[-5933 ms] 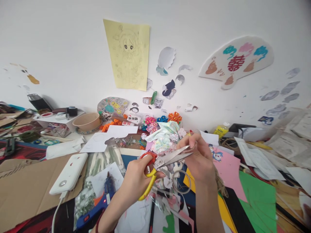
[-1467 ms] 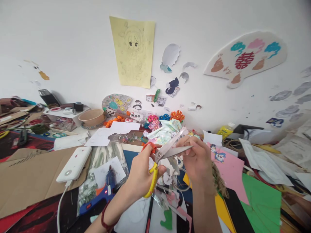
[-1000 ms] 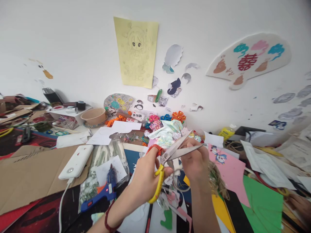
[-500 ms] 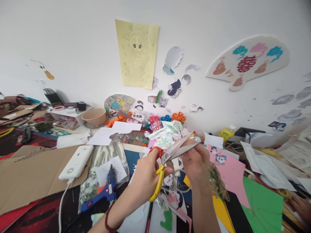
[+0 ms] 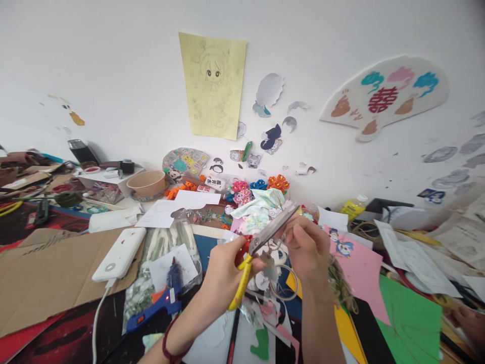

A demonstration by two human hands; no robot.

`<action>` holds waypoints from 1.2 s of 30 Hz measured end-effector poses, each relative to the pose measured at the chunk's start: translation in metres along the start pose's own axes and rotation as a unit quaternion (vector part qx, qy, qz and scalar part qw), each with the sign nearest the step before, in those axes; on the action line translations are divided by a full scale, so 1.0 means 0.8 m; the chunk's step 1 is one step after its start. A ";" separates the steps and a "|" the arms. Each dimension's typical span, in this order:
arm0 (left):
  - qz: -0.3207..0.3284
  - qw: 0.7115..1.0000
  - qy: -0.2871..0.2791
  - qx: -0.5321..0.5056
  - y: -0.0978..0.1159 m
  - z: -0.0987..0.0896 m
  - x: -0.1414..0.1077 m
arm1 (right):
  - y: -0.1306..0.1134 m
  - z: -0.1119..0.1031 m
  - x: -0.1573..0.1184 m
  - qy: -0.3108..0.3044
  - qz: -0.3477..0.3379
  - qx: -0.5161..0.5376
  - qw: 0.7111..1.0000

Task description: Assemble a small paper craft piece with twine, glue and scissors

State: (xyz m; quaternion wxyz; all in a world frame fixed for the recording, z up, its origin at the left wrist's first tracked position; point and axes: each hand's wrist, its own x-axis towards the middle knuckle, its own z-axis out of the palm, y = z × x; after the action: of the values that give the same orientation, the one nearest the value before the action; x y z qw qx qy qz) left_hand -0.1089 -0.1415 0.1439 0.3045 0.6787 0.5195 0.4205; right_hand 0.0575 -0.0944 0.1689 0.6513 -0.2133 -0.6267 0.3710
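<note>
Steel scissors (image 5: 267, 233) with yellow plastic handles sit clenched in left hand (image 5: 223, 278); right hand (image 5: 306, 250) curls just beside them, its hold hidden.

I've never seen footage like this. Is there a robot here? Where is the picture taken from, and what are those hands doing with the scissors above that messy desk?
There is no robot here, only a person's two bare hands. The picture comes from a camera worn on the person's head, looking forward and down, so you see roughly what they see.

The left hand grips the yellow-and-red-handled scissors with the blades nearly closed. The right hand sits right beside the blades; whatever it may be pinching is too small to make out.

Beneath them lie paper scraps, brown cardboard, a white power bank, a blue hot glue gun, and sheets of pink card and green card.
</note>
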 end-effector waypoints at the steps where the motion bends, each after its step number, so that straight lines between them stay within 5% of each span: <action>1: 0.008 1.000 0.004 0.006 0.000 -0.002 0.000 | -0.001 -0.001 0.000 -0.004 -0.003 -0.003 1.000; 7: 0.090 0.996 0.002 0.008 0.004 -0.012 -0.002 | 0.002 -0.006 0.002 -0.024 -0.024 0.002 0.999; 19: 0.021 0.999 -0.036 0.024 0.015 -0.005 -0.001 | -0.006 -0.007 0.001 -0.072 0.000 -0.002 0.997; 36: -0.033 0.998 -0.043 0.005 0.020 0.002 -0.003 | 0.010 0.004 -0.002 -0.060 -0.021 0.035 0.997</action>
State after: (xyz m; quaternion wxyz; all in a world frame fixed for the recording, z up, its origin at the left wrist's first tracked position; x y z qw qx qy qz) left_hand -0.1002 -0.1480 0.1563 0.3371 0.6803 0.5301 0.3776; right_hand 0.0528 -0.0908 0.1621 0.6272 -0.1540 -0.6558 0.3910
